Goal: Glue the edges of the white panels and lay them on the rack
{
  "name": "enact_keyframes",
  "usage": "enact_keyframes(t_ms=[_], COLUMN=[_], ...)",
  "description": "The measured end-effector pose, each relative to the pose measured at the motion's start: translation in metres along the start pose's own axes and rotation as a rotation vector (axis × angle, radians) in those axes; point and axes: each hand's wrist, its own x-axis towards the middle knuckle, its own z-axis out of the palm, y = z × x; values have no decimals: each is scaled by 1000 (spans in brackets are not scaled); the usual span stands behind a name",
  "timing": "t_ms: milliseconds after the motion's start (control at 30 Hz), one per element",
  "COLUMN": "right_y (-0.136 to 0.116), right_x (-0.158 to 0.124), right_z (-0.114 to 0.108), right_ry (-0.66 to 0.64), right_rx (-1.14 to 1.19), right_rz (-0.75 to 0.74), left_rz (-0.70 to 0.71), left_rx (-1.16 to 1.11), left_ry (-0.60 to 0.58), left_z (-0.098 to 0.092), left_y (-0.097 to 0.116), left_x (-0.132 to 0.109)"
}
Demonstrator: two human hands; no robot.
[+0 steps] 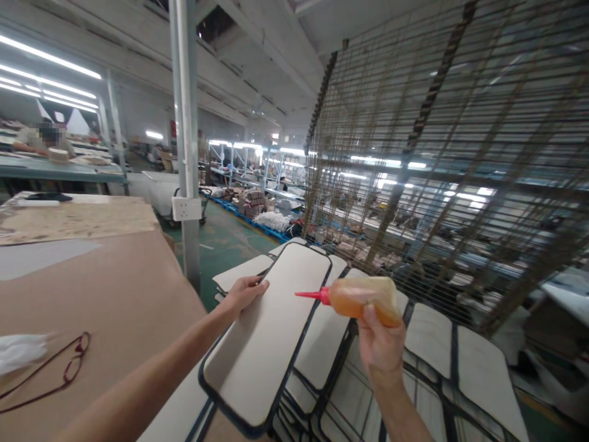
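My left hand (pixel 246 294) grips the left edge of a long white panel (pixel 271 325) with rounded corners and a dark rim. The panel is tilted, with its far end up. In my right hand (pixel 381 344) is a squeeze bottle (pixel 361 298) of amber liquid, lying on its side in the air. Its red nozzle (pixel 315 295) points left over the panel's right half; whether the tip touches the surface I cannot tell. Beneath and to the right lie stacks of similar dark-rimmed white panels (pixel 430 337).
A brown-topped table (pixel 151 288) at left bears red-framed glasses (pixel 73 365) and a white crumpled item (pixel 21 353). A metal post (pixel 186 153) with a socket box (pixel 186 209) rises beyond. A tall wire rack (pixel 437 141) leans at right. Another person (pixel 43 138) sits far left.
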Motion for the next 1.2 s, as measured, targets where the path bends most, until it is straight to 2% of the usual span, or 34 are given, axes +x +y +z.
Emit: enact_keyframes(t_ms=[100,200,267,433,567,667,767,833,933,1033,1100,1200], right_y=[7,8,7,4,13,19,13,1,-21,-33,-32,-26], right_x=[7,8,7,-4,-37,-64,-63,-39,13,42,33,-7], right_z=[-3,-7,-10,-21,-38,-51,-57,-55,-54,-63,-76,-99], right_ry=[0,8,31,31,-27,-135,-168,-80,73,117,98,-51], right_rx=[-99,-119,-104,-154,-213,-244,-238,-217,-142,-121,-147,-242], right_rz=[-83,-136,-143,-109,-50,23,30,-44,-174,-211,-198,-110], left_rz=[31,21,0,-43,-51,-18,29,43,49,73,71,44], left_rx=[60,37,-15,-110,-116,-92,-60,-45,-31,-34,-37,-18], left_ry=[-78,-132,-172,-381,-353,-330,-362,-407,-508,-565,-551,-484], left_z=[6,3,0,-2,-1,3,13,25,48,70,82,93], left_y=[2,4,4,3,3,5,7,7,7,10,11,9], left_x=[-8,-10,-9,-9,-8,-8,-12,-18,-30,-39,-39,-32])
